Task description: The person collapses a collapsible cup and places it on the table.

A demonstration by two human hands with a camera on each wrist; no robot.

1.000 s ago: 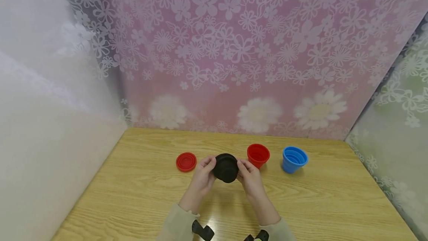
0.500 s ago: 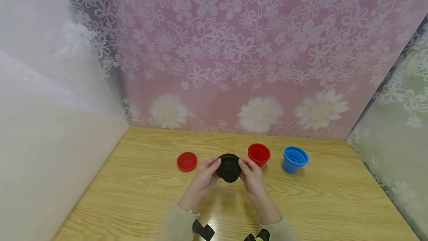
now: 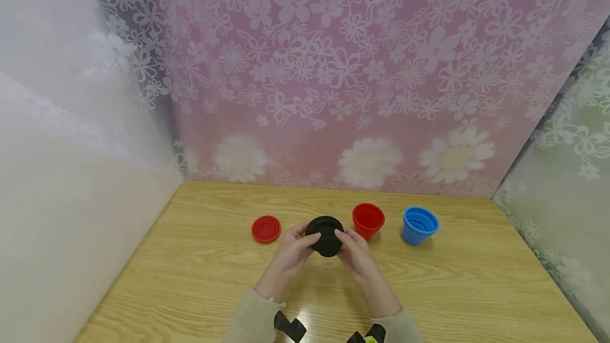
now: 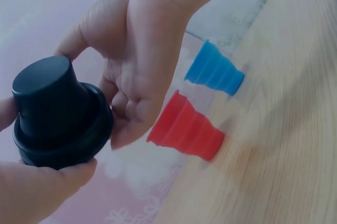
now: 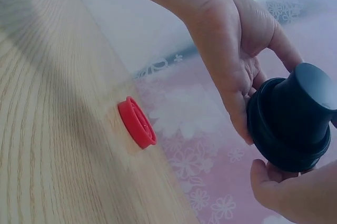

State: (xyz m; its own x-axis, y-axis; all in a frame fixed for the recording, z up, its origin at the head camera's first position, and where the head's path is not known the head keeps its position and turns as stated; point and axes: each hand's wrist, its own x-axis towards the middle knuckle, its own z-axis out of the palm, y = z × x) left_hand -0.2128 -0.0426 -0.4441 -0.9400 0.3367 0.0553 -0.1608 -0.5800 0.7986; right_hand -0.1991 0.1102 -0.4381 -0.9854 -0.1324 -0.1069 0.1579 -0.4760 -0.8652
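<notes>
A black collapsible cup [image 3: 325,237] is held up over the table between both hands, partly folded. In the left wrist view its narrower base [image 4: 50,95] stands out from the wide ringed rim. My left hand [image 3: 289,254] grips its left side, thumb on the near face and fingers behind. The right side is gripped by my right hand [image 3: 358,259] in the same way. In the right wrist view, the left hand [image 5: 226,45] shows across from my right fingers [image 5: 289,190]. Fingertips behind the cup are partly hidden.
On the wooden table [image 3: 200,279] lies a flat, folded red cup [image 3: 266,229] to the left. An unfolded red cup [image 3: 368,220] stands just beyond the right hand. Farther right is an unfolded blue cup [image 3: 419,225]. Flowered curtains [image 3: 295,94] hang behind.
Both thumbs have moved inward from the black cup's edges onto its near face. The cup has shifted slightly right and its visible face has tilted. The other cups stay in place.
</notes>
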